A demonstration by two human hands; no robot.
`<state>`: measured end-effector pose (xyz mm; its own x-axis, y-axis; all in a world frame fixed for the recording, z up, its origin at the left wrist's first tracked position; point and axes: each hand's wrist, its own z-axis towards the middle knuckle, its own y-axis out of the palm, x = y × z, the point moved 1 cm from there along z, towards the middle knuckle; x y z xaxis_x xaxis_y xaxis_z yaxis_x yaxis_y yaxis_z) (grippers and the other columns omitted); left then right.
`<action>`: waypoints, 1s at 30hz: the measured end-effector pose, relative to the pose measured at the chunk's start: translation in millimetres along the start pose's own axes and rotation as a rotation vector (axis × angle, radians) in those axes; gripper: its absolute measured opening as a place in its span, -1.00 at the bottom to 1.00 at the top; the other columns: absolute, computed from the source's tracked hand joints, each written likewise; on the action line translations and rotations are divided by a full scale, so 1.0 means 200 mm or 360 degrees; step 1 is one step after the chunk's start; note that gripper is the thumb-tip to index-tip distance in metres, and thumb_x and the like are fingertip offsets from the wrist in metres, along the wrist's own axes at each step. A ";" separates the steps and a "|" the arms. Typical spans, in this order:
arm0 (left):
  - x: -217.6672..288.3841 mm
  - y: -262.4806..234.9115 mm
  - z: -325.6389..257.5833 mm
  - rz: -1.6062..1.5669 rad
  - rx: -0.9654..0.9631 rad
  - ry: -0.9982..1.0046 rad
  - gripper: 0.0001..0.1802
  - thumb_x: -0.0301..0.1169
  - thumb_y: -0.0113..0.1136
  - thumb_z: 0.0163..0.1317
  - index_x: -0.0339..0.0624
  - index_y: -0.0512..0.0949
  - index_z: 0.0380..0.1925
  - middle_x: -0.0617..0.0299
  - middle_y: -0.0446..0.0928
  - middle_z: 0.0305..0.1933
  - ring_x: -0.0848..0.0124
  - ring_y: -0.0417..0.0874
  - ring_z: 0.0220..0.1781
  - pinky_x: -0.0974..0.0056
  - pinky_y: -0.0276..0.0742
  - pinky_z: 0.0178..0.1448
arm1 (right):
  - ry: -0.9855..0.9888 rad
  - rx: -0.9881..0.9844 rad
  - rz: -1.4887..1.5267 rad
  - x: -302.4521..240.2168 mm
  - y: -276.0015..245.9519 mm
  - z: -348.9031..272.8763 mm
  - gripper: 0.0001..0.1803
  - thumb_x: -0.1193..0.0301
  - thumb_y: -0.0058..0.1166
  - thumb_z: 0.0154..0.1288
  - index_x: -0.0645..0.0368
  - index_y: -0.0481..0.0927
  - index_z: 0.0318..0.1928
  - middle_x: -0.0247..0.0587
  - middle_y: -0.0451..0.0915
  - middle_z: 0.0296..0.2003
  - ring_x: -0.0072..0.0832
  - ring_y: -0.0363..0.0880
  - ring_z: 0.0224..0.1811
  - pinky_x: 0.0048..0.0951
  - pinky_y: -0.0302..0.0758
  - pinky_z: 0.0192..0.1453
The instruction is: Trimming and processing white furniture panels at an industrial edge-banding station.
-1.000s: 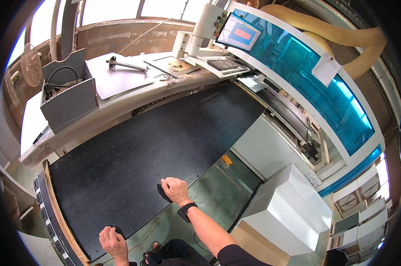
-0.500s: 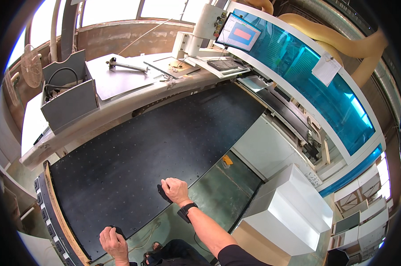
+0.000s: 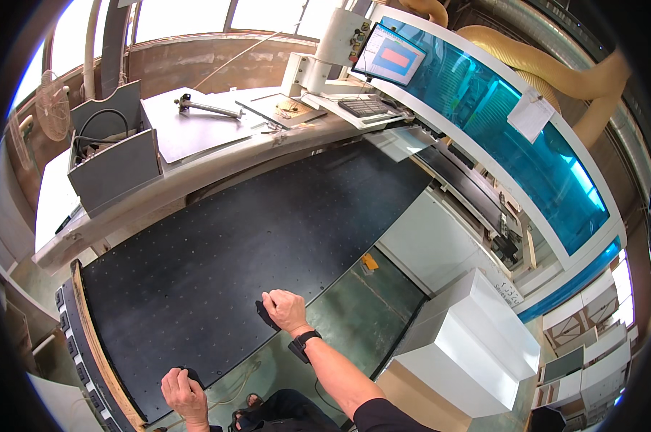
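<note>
My right hand [image 3: 285,310] is closed in a fist at the near edge of a large black table [image 3: 217,237] dotted with small holes. Beside its knuckles is a deep black patch [image 3: 265,317]; whether shadow or a held thing, I cannot tell. My left hand [image 3: 184,394] rests at the table's near left corner, fingers curled, with a similar black patch behind it. What either hand grips, if anything, is hidden. At the table's far right end, a pale, shiny panel [image 3: 396,144] juts out from the machine over the black surface.
The white machine with a blue window [image 3: 512,151] stands right, with a monitor [image 3: 389,54] and keyboard [image 3: 368,106]. A side bench [image 3: 196,137] carries a grey box [image 3: 113,169] and metal tool. White panels [image 3: 469,345] stand near right. A wooden strip [image 3: 102,353] edges the table's left.
The pale panel has slid leftward out of the machine onto the table's far right end. Both my hands have stayed in place.
</note>
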<state>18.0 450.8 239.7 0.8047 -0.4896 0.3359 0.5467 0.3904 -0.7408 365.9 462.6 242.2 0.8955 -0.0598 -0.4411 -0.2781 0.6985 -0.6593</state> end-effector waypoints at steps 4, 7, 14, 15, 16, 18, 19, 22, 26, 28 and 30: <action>-0.01 0.00 0.00 -0.0013 0.0012 0.0007 -0.82 -0.66 0.16 0.09 -0.27 0.61 -0.29 0.08 0.60 -0.13 0.04 0.62 -0.02 0.02 0.51 0.09 | 0.0008 -0.0001 -0.0006 0.00 0.00 -0.01 -0.59 0.29 0.20 0.42 0.11 0.41 -0.57 -0.18 0.50 -0.60 -0.13 0.56 -0.52 -0.11 0.46 -0.44; -0.01 -0.01 -0.01 -0.0016 0.0024 0.0021 -0.82 -0.66 0.16 0.09 -0.28 0.61 -0.29 0.09 0.60 -0.13 0.04 0.62 -0.03 0.02 0.51 0.09 | 0.0007 0.0002 -0.0007 0.00 0.01 -0.01 -0.59 0.30 0.20 0.41 0.11 0.41 -0.57 -0.18 0.50 -0.60 -0.13 0.56 -0.51 -0.11 0.47 -0.43; 0.00 -0.01 -0.01 -0.0014 0.0021 0.0010 -0.82 -0.67 0.15 0.09 -0.28 0.60 -0.28 0.09 0.60 -0.12 0.04 0.62 -0.02 0.01 0.51 0.08 | -0.0014 0.0006 0.0019 0.00 0.02 -0.02 -0.60 0.31 0.21 0.40 0.10 0.41 -0.58 -0.18 0.50 -0.60 -0.13 0.56 -0.52 -0.12 0.46 -0.43; -0.01 -0.01 -0.01 -0.0009 0.0027 0.0023 -0.82 -0.66 0.16 0.09 -0.27 0.60 -0.28 0.09 0.60 -0.11 0.04 0.61 -0.02 0.01 0.51 0.08 | -0.0002 0.0004 0.0001 0.00 0.02 -0.02 -0.61 0.31 0.22 0.39 0.09 0.42 -0.57 -0.20 0.51 -0.59 -0.14 0.58 -0.50 -0.12 0.48 -0.43; -0.01 -0.02 -0.01 0.0005 0.0029 0.0030 -0.81 -0.65 0.16 0.09 -0.26 0.60 -0.27 0.10 0.60 -0.11 0.04 0.61 -0.02 0.01 0.52 0.08 | 0.0011 -0.0005 -0.0010 -0.01 0.02 -0.03 -0.62 0.31 0.23 0.38 0.08 0.43 -0.56 -0.21 0.52 -0.58 -0.16 0.60 -0.49 -0.12 0.50 -0.43; 0.01 -0.02 0.00 -0.0002 0.0005 0.0015 -0.81 -0.64 0.16 0.08 -0.25 0.60 -0.27 0.10 0.60 -0.11 0.04 0.61 -0.02 0.02 0.52 0.07 | -0.0003 -0.0028 -0.0024 0.01 0.02 -0.03 -0.63 0.31 0.23 0.38 0.08 0.44 -0.57 -0.21 0.52 -0.58 -0.15 0.60 -0.49 -0.12 0.50 -0.42; 0.01 -0.02 0.01 -0.0028 -0.0010 0.0028 -0.81 -0.63 0.17 0.08 -0.24 0.60 -0.27 0.11 0.60 -0.11 0.05 0.61 -0.03 0.02 0.52 0.07 | -0.0008 -0.0021 -0.0055 0.01 0.01 -0.02 -0.63 0.31 0.23 0.38 0.08 0.44 -0.57 -0.20 0.53 -0.58 -0.14 0.60 -0.49 -0.11 0.50 -0.42; 0.00 -0.02 0.02 -0.0026 0.0016 0.0019 -0.80 -0.62 0.18 0.07 -0.22 0.61 -0.27 0.12 0.60 -0.10 0.06 0.61 -0.03 0.03 0.52 0.06 | -0.0016 0.0025 0.0010 0.00 0.02 0.00 -0.62 0.31 0.22 0.39 0.10 0.44 -0.58 -0.13 0.49 -0.61 -0.10 0.56 -0.52 -0.10 0.46 -0.43; 0.03 -0.02 0.05 -0.0032 0.0033 0.0010 -0.81 -0.63 0.19 0.07 -0.22 0.62 -0.28 0.13 0.62 -0.15 0.08 0.63 -0.08 0.05 0.53 0.03 | -0.0001 -0.0046 -0.0023 0.02 0.01 0.01 -0.64 0.34 0.26 0.35 0.09 0.45 -0.57 -0.17 0.52 -0.59 -0.12 0.59 -0.50 -0.11 0.49 -0.41; 0.02 -0.02 0.05 -0.0003 0.0058 0.0005 -0.80 -0.63 0.20 0.05 -0.21 0.62 -0.29 0.14 0.61 -0.15 0.09 0.63 -0.08 0.05 0.53 0.02 | -0.0002 -0.0064 -0.0072 0.01 0.01 0.02 -0.64 0.34 0.25 0.36 0.07 0.44 -0.57 -0.16 0.52 -0.60 -0.13 0.58 -0.51 -0.11 0.48 -0.42; 0.02 -0.02 0.04 -0.0002 0.0029 0.0011 -0.79 -0.62 0.21 0.03 -0.21 0.62 -0.28 0.16 0.61 -0.14 0.10 0.63 -0.06 0.04 0.53 0.02 | 0.0066 -0.0106 -0.0023 0.02 0.01 0.01 -0.63 0.28 0.23 0.39 0.11 0.46 -0.55 -0.15 0.54 -0.58 -0.08 0.58 -0.50 -0.08 0.47 -0.41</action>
<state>20.6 453.8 247.9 0.8024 -0.4956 0.3325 0.5517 0.4037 -0.7298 370.1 465.2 241.3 0.8848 -0.1002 -0.4550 -0.2888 0.6484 -0.7044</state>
